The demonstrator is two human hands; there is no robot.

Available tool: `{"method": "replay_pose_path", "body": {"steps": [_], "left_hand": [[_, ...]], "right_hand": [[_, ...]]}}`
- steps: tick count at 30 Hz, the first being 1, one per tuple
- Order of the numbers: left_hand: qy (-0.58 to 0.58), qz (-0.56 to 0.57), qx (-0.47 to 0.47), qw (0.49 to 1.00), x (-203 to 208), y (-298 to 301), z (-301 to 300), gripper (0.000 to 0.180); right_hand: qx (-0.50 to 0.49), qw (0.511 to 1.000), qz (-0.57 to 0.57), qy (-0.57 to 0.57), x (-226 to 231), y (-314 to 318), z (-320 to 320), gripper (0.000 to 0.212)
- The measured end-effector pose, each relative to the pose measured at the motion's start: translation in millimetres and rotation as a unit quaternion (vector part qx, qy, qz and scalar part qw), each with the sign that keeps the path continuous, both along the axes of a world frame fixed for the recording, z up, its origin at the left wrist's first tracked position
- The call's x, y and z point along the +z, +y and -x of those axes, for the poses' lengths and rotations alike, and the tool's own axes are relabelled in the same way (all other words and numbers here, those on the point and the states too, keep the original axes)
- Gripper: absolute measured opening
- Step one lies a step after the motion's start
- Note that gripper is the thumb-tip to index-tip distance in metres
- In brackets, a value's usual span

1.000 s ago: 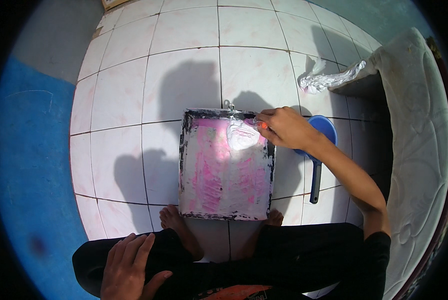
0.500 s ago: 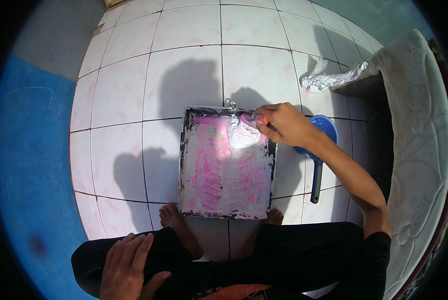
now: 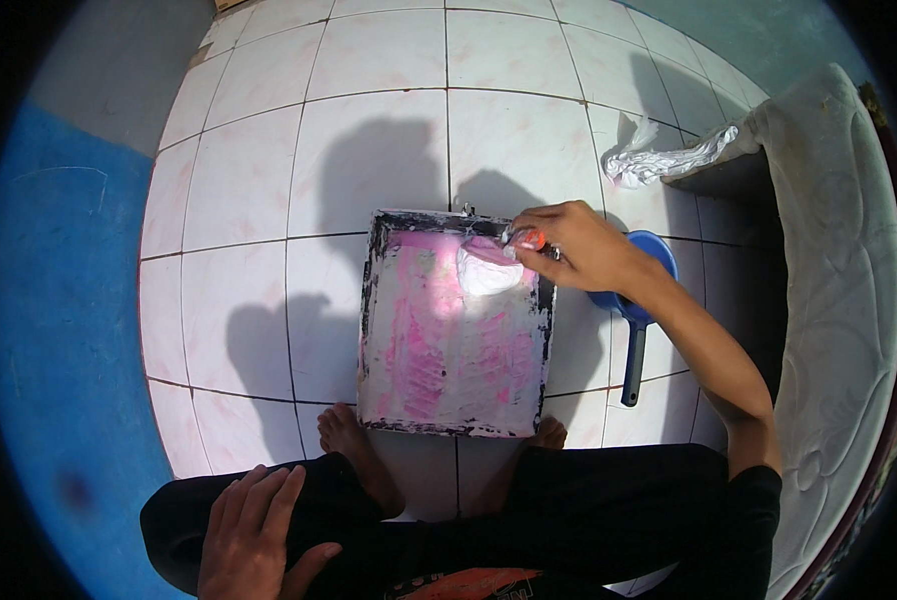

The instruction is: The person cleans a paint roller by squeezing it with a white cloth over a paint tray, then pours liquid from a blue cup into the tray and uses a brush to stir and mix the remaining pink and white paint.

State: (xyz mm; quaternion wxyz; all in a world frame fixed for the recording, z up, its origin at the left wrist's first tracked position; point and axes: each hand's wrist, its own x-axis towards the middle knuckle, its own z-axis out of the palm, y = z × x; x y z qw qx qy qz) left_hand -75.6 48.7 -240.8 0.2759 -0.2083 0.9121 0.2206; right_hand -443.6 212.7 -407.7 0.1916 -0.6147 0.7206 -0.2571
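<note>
My right hand (image 3: 579,247) pinches a small container with an orange part (image 3: 529,239) over the far right corner of a shallow rectangular tray (image 3: 546,385). Just left of its fingertips, a rounded white mass (image 3: 490,275) lies in the tray, pink along its upper side; cloth or paste, I cannot tell. Pink and white smears cover the tray's inside, and its dark rim is patchy with white. My left hand (image 3: 252,535) rests on my left thigh, fingers stretched out, holding nothing.
A blue dipper (image 3: 659,249) with a dark handle sits right of the tray, partly behind my right forearm. Farther right stand a crumpled white plastic bag (image 3: 669,160) and a pale quilted mattress (image 3: 839,330). A blue wall (image 3: 69,300) borders the tiled floor (image 3: 239,190) on the left.
Pink now spreads wider across the upper side of the white mass. The orange part shows more clearly as my right hand turns slightly. My left hand stays put.
</note>
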Motion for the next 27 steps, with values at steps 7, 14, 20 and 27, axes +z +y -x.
{"method": "replay_pose_path", "body": {"steps": [7,14,20,27], "left_hand": [[0.005,0.012,-0.024,1.0,-1,0,0,0.065],[0.016,0.006,-0.007,1.0,2,2,2,0.063],[0.001,0.001,-0.003,1.0,1,2,4,0.062],[-0.006,0.005,-0.021,1.0,-4,1,3,0.066]], "right_hand": [[0.049,0.997,-0.042,0.033,-20,4,-5,0.017],[-0.021,0.998,-0.041,0.044,-27,9,-1,0.019],[-0.063,0.998,0.012,-0.007,-36,-3,-11,0.014],[-0.049,0.997,0.011,-0.053,-44,-7,-6,0.014]]}}
